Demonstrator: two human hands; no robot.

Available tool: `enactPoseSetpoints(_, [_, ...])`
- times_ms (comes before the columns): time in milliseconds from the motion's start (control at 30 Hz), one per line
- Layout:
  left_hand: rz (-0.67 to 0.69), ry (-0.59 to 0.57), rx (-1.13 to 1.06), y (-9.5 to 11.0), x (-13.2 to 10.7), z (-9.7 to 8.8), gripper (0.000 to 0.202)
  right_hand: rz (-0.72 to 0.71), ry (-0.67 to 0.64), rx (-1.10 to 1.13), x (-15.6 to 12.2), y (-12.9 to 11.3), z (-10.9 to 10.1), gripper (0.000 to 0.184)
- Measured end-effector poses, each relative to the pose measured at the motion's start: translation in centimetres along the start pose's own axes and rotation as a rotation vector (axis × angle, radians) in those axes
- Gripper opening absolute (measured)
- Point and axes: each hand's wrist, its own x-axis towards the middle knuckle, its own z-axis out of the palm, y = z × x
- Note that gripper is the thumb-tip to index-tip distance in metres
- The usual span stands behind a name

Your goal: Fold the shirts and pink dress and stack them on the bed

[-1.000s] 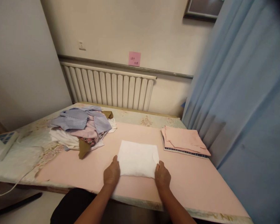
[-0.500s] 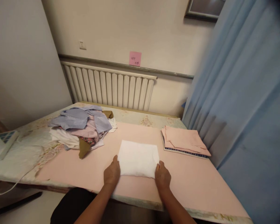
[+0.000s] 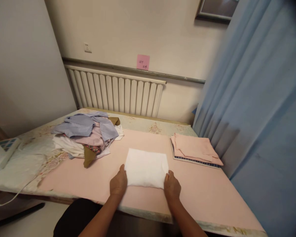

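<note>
A white garment folded into a rectangle lies in front of me on a pink cloth. My left hand grips its left edge near the front corner. On the opposite side, my right hand holds the right edge, thumb on top. The fingers under the fabric are hidden. Off to the right sits a stack of folded garments, a pink one above a dark checked one. To the left is a loose heap of clothes, with a blue-grey shirt on top.
A floral sheet shows around the pink cloth. Behind it stand a radiator and a wall with a pink note. A blue curtain borders the right. A white cable hangs over the left front edge.
</note>
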Motion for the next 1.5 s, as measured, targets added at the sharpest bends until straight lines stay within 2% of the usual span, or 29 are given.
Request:
enactPoseSetpoints(1133, [-0.024,-0.041,-0.001,0.5,-0.3,-1.0,0.042,0.022,-0.073,0.010,-0.1,-0.4,-1.1,0.032])
enactPoseSetpoints(1500, [-0.023,-0.035,-0.004,0.4,-0.2,-0.7,0.042,0.015,-0.057,0.008,-0.1,-0.4,-1.1,0.033])
